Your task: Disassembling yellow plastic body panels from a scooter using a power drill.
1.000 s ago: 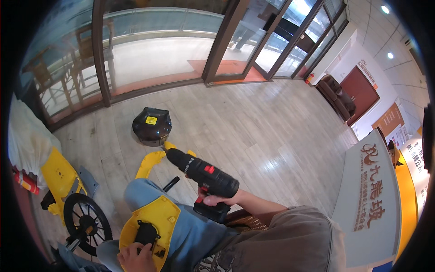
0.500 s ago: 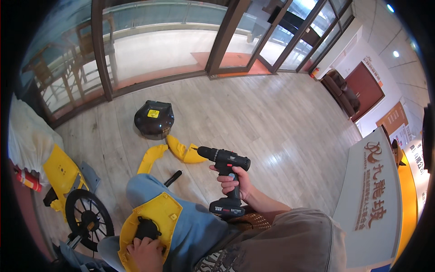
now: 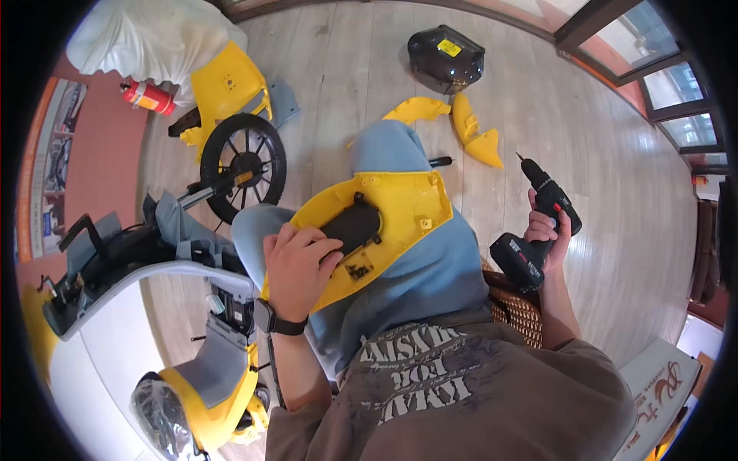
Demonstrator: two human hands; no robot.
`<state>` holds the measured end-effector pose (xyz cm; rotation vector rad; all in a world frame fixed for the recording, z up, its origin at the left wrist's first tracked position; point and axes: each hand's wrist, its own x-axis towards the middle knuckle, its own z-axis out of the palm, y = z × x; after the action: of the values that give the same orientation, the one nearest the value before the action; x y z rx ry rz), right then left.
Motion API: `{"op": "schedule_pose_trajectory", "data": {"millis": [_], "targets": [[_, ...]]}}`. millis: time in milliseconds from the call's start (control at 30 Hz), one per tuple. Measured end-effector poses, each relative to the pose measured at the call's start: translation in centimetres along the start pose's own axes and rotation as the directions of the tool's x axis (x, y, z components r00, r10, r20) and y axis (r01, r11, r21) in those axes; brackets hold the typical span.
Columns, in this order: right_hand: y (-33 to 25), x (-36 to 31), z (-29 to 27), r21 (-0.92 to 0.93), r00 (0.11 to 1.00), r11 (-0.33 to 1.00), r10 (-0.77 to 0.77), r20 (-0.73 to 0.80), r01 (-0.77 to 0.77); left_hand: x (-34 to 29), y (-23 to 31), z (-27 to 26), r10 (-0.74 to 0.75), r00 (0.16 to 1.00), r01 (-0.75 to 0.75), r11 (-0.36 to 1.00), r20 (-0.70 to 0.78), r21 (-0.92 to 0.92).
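Observation:
Across my lap lies a yellow plastic panel [image 3: 415, 203], its hollow inner side facing up. A black rounded plastic part [image 3: 355, 227] sits inside it. My left hand [image 3: 301, 257], with a dark watch above it, grips this part by its near end, fingers bent over it. Beside the part, small dark pieces [image 3: 358, 271], perhaps screws, lie in a recess of the panel. Off to the right, my right hand [image 3: 555, 237] is wrapped round the handle of a black cordless drill [image 3: 557, 207]. The drill's bit points up and away, apart from the panel.
A black glossy case [image 3: 446, 61], curved yellow panels [image 3: 473, 134] and a dark handled tool [image 3: 440, 161] lie on the floor ahead. At left are a spoked wheel [image 3: 243, 169], a partly dismantled yellow-grey scooter [image 3: 207, 369] and a red fire extinguisher [image 3: 148, 97]. A woven seat [image 3: 515, 311] is under me.
The view has swung left and down, bringing the scooter into sight. My right hand still holds the drill, now tilted with its bit upward. My left hand stays at the black part.

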<state>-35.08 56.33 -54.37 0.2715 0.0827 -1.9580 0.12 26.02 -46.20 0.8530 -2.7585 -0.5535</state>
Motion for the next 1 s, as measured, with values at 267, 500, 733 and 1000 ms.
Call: {"op": "schedule_pose_trajectory", "data": {"millis": [267, 500, 733, 1000], "targets": [[0.7, 0.1, 0.3, 0.012, 0.997, 1.000, 0.026, -0.067, -0.025, -0.8, 2.6, 0.0, 0.073, 0.989, -0.079, 0.996, 0.125, 0.045], [0.8, -0.2, 1.1, 0.018, 0.997, 0.999, 0.034, -0.069, -0.033, -0.4, 3.9, 1.1, 0.084, 0.974, -0.118, 0.980, 0.209, 0.158], [1.2, 0.3, 1.0, 0.077, 0.990, 0.996, 0.061, -0.128, -0.051, -0.6, 4.5, 2.5, 0.088, 0.976, -0.112, 0.988, 0.200, 0.111], [1.1, -0.1, 0.8, 0.106, 0.993, 0.993, 0.057, -0.106, -0.046, 0.6, 4.6, 1.1, -0.001, 0.999, 0.016, 0.961, 0.052, -0.277]]}}
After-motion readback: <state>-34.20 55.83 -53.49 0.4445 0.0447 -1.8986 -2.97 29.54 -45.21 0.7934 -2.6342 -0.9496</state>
